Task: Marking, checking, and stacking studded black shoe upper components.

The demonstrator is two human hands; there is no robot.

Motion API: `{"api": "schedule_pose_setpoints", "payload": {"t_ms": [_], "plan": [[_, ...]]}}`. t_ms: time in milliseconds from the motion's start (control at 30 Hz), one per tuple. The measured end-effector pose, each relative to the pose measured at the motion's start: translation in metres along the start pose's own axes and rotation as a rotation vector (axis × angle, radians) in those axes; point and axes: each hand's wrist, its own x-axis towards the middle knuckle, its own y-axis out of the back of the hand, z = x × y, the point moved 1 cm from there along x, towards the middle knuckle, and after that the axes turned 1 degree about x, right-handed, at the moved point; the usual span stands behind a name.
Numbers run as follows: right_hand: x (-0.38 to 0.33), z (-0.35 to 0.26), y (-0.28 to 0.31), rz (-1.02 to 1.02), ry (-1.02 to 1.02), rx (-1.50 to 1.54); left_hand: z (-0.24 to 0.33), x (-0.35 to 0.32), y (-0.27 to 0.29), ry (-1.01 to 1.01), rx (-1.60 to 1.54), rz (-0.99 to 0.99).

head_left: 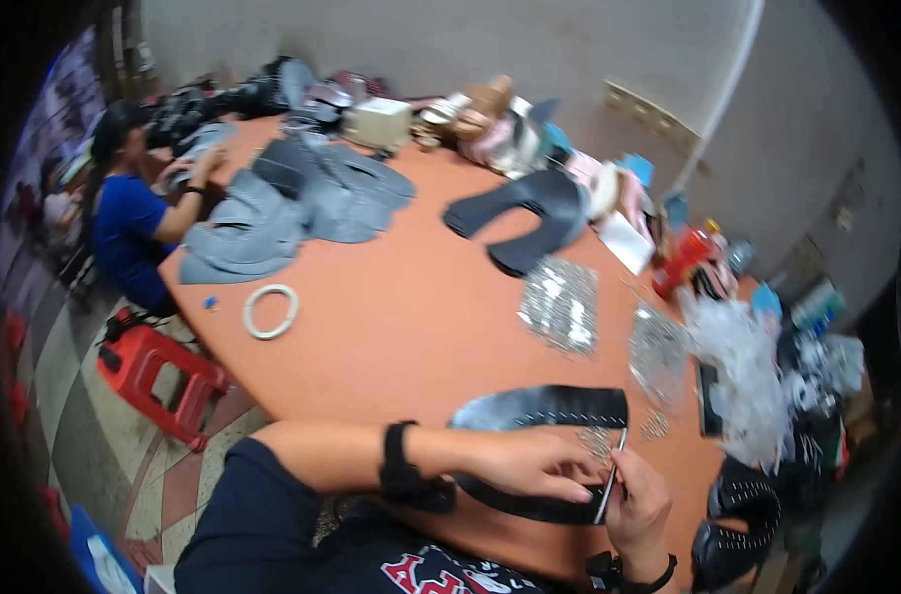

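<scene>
Right hand [638, 500] pinching slim silver rod [614, 470]. Left hand [529, 463] spanning glossy black U-shaped sheet [547, 408], likely steadying it; left grip unclear. Small metallic pieces [596, 441] lying beside left hand, conveniently within reach.

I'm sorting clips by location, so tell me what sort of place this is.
Probably a workshop, perhaps for shoe parts: stacked gray pieces, a clear bag of small shiny parts, and a curved black piece dotted with shiny bits.
</scene>
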Motion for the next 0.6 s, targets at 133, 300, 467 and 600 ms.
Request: {"api": "schedule_pose_setpoints", "payload": {"t_ms": [133, 300, 467, 600], "plan": [[0.023, -0.02, -0.022, -0.022, 0.114, 0.004, -0.018, -0.004, -0.019, 0.093, -0.709, 0.103], [0.029, -0.035, -0.035, -0.012, 0.087, 0.177, -0.016, -0.045, 0.008, 0.322, -0.678, 0.308], [-0.002, -0.002, -0.024, -0.135, -0.039, 0.18, -0.033, -0.132, 0.126, 0.545, -0.365, 1.281], [-0.018, 0.005, -0.017, -0.305, -0.219, 0.198, -0.071, -0.265, 0.225, 0.321, -0.203, 1.67]]}}
